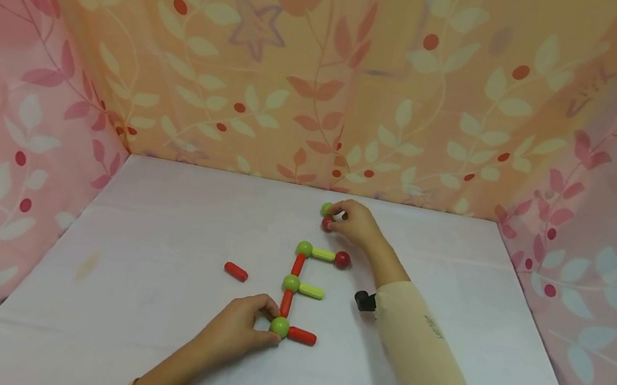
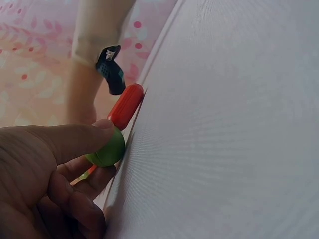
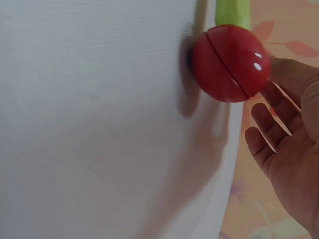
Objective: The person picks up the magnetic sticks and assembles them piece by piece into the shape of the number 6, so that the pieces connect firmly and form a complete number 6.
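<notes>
A figure of green balls and short rods lies on the white table. My left hand [image 1: 238, 328] pinches its nearest green ball [image 1: 280, 327] between thumb and fingers; a red rod [image 1: 302, 336] sticks out to the right of that ball. In the left wrist view the thumb presses on the green ball [image 2: 110, 151], beside the red rod [image 2: 126, 106]. Farther back, my right hand [image 1: 357, 224] has thumb and forefinger at a loose red ball [image 1: 327, 224], apparently pinching it. A loose green ball [image 1: 327, 209] sits just behind. In the right wrist view a nearer red ball [image 3: 231, 63] hides the fingertips.
Other figure parts are a middle green ball [image 1: 291, 283] with a light green rod [image 1: 311, 291], and a far green ball [image 1: 304, 248] joined by another light green rod to a red ball [image 1: 343, 260]. A loose red rod [image 1: 236, 271] lies left. Patterned curtains [image 1: 317, 70] surround the table.
</notes>
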Demonstrator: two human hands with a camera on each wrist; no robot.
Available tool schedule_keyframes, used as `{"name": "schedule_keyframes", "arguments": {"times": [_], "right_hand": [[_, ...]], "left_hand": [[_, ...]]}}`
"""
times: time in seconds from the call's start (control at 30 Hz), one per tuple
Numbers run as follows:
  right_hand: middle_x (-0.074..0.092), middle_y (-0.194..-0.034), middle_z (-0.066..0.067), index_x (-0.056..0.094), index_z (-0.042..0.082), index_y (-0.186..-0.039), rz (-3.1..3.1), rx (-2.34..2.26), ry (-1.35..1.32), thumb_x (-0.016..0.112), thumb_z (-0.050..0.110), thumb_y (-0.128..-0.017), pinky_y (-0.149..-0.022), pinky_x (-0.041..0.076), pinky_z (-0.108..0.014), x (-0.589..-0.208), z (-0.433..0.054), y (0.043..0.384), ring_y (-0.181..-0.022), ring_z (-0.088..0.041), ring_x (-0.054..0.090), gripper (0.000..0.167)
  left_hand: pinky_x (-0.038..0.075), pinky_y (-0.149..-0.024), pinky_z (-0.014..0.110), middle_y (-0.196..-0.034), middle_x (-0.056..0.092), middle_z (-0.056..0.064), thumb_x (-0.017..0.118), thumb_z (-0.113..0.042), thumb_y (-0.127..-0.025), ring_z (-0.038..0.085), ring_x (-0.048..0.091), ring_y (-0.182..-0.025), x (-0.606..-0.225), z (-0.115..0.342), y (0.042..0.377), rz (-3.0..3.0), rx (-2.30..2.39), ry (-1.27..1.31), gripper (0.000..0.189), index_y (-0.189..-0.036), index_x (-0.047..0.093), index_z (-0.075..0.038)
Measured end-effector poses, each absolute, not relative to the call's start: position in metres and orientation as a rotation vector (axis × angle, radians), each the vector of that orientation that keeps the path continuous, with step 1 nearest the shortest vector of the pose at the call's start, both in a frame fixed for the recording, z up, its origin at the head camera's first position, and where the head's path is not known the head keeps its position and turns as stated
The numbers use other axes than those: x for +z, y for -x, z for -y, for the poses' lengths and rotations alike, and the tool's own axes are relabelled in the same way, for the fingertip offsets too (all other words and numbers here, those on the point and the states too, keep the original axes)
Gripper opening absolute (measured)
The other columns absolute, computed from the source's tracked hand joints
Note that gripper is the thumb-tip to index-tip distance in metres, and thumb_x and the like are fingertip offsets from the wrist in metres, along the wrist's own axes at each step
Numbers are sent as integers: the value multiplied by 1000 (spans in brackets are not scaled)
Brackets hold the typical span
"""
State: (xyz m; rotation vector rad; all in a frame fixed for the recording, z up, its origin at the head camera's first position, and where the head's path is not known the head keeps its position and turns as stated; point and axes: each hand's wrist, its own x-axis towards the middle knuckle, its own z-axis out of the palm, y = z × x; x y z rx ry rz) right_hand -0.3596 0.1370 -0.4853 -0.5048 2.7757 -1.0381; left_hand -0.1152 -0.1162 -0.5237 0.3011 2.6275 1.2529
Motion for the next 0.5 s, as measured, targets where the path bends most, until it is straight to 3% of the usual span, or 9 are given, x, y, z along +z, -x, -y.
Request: {"name": "schedule_keyframes", "arguments": {"times": [0.23,0.5], "right_hand": [[65,-120,-4,71,16,-121,-2789,-1048,507,78,14,-90,-97,48,-41,-500,-132,356,-103,-25,57,32],[65,-117,-3,71,17,-122,-2826,-1027,506,80,18,-90,-97,48,-41,-504,-130,355,-104,-23,58,34]], "left_hand": [[43,-67,27,-98,67,-18,89,-37,-79,12,51,-76,-523,115,114,-2630,1248,-299,35,-105,66,-31],[44,-69,27,-98,67,-19,88,-37,-80,12,51,-77,-522,115,115,-2630,1240,-302,34,-105,66,-32]]}}
